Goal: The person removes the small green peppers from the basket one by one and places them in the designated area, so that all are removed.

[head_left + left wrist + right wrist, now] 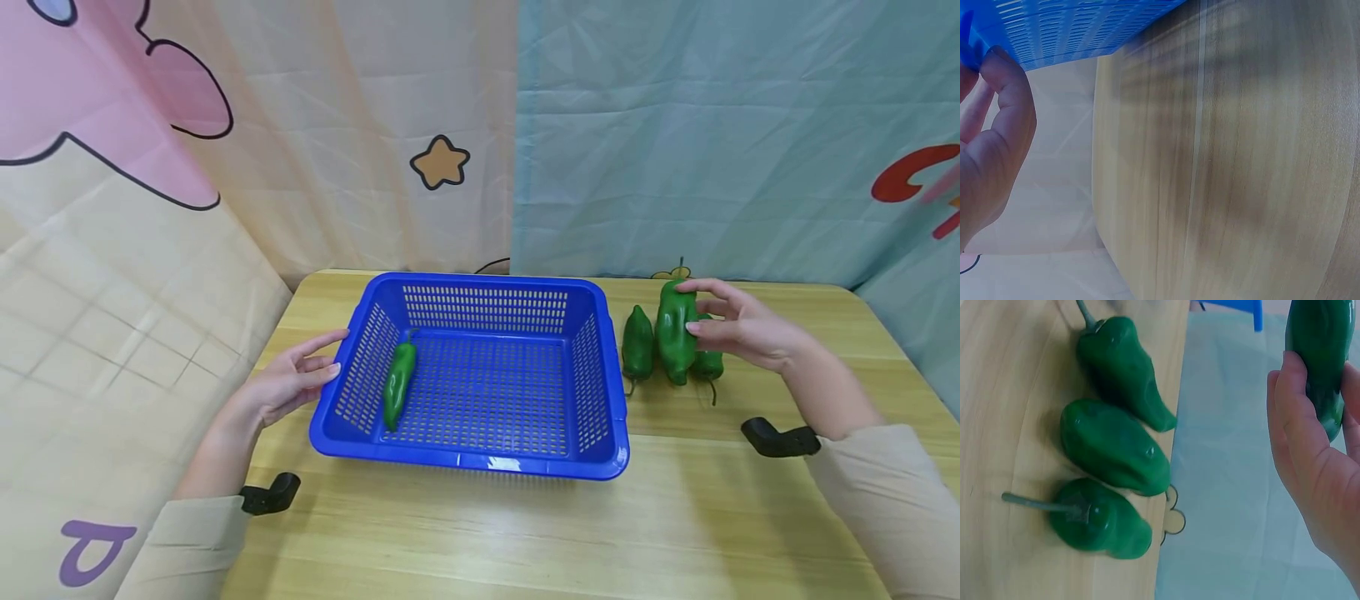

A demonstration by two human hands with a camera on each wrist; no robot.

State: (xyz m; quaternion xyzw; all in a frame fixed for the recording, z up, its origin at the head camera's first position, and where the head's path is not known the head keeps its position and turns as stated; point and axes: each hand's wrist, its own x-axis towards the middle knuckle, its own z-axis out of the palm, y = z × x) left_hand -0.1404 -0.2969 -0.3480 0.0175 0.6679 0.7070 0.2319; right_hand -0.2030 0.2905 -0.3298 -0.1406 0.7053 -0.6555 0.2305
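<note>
My left hand (288,379) is at the left rim of a blue plastic basket (468,462), pinching it between thumb and fingers; the left wrist view shows the fingertips (1002,59) on the rim. A long green pepper (400,383) lies inside the basket along its left side. To the right of the basket, my right hand (750,329) holds a larger green pepper (677,333) between thumb and fingers, raised above the table. Beneath it are three more green peppers, best seen in the right wrist view: one pepper (1122,369), a middle pepper (1113,447) and another pepper (1100,519).
The wooden table (420,533) runs back to a printed cloth curtain (637,150), and more cloth (112,333) hangs along the left side. Black wrist mounts (780,439) stick out from both forearms.
</note>
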